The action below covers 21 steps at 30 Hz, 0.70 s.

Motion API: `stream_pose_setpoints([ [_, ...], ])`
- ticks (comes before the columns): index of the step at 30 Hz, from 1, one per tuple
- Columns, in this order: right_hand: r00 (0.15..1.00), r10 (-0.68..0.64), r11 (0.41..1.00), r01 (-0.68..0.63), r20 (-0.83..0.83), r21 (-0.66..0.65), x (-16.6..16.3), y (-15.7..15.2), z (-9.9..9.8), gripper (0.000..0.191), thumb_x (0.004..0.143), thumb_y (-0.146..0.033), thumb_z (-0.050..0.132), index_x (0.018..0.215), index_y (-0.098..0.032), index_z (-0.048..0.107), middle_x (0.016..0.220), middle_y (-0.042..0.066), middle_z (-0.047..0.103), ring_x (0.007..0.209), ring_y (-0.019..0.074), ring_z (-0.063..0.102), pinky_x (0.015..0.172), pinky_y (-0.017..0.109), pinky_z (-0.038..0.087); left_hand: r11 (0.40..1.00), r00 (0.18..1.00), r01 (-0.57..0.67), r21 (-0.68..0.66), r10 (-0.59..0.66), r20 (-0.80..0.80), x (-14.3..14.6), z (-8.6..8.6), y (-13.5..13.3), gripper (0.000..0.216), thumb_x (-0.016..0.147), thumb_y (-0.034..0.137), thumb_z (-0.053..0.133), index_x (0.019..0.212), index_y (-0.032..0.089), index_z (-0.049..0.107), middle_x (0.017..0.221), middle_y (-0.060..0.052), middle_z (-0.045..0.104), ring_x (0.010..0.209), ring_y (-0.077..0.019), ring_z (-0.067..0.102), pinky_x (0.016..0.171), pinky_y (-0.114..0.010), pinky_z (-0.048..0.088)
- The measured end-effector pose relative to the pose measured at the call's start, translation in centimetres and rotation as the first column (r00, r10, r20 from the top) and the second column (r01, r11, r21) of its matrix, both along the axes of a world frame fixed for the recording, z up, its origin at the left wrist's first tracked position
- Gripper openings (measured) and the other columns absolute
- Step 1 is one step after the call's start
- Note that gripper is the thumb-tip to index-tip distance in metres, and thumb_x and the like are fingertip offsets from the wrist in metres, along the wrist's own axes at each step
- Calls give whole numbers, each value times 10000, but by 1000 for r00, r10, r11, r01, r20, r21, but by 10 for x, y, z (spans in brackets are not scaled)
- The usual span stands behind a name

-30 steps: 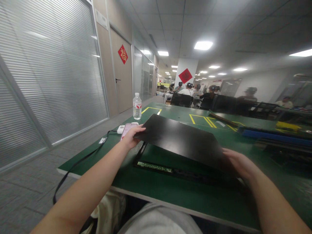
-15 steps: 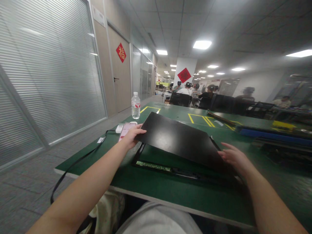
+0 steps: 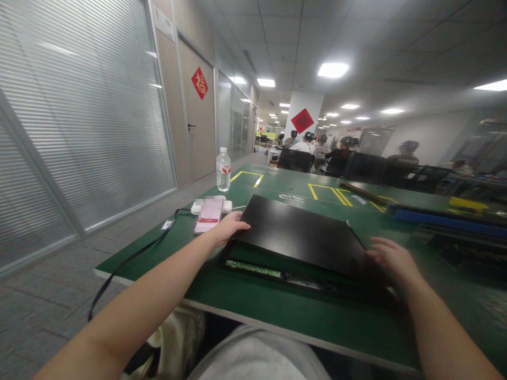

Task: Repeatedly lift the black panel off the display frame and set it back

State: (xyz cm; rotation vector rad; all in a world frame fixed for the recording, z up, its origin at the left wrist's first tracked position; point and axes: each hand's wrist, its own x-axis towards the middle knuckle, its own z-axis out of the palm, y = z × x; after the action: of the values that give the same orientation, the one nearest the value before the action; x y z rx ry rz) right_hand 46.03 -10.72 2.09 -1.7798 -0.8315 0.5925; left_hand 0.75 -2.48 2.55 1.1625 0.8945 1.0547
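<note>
A flat black panel lies nearly level over a black frame on the green table. A green circuit strip shows along the frame's near edge. My left hand grips the panel's left edge, thumb on top. My right hand rests at the panel's right near corner with fingers spread on it.
A phone with a lit screen and a white charger lie left of the panel, a black cable trailing off the table edge. A water bottle stands behind. Blue and yellow items lie at the right. Several people sit at the far tables.
The panel, tilted up on its left side earlier, has come down almost flat onto the frame. My left hand lowered with it; my right hand slid to the right corner.
</note>
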Motion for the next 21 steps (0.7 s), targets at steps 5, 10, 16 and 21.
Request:
stream_pose_setpoints([
  [5, 1000, -5, 1000, 4, 16, 25, 1, 0, -1, 358, 690, -232, 653, 1035, -162, 718, 636, 87, 712, 477, 155, 577, 431, 234, 364, 1000, 999, 11, -3, -10, 40, 0, 2, 0, 376, 529, 84, 761, 885, 143, 656, 761, -22, 733, 686, -182, 693, 676, -286, 516],
  [10, 999, -46, 998, 46, 0, 47, -11, -6, 10, 318, 685, -231, 618, 981, -158, 709, 609, 81, 696, 463, 155, 562, 431, 239, 351, 1000, 998, -3, 6, 3, 66, -2, 7, -1, 395, 503, 89, 751, 881, 143, 651, 748, -20, 718, 664, -174, 680, 650, -270, 517],
  [16, 1000, -26, 999, 26, 4, 43, -15, -6, 11, 315, 685, -248, 612, 970, -157, 710, 617, 92, 706, 481, 167, 577, 439, 248, 362, 1000, 998, -20, 19, 18, 53, -5, 13, -4, 418, 511, 93, 749, 909, 157, 638, 757, -15, 727, 636, -168, 677, 610, -260, 525],
  [21, 999, -14, 999, 12, 44, 39, -9, -2, 2, 336, 683, -296, 639, 978, -162, 727, 632, 103, 720, 428, 149, 519, 433, 264, 381, 999, 998, -53, 11, 53, 17, -6, 17, -7, 401, 529, 107, 750, 909, 156, 629, 775, -21, 736, 628, -170, 677, 587, -259, 524],
])
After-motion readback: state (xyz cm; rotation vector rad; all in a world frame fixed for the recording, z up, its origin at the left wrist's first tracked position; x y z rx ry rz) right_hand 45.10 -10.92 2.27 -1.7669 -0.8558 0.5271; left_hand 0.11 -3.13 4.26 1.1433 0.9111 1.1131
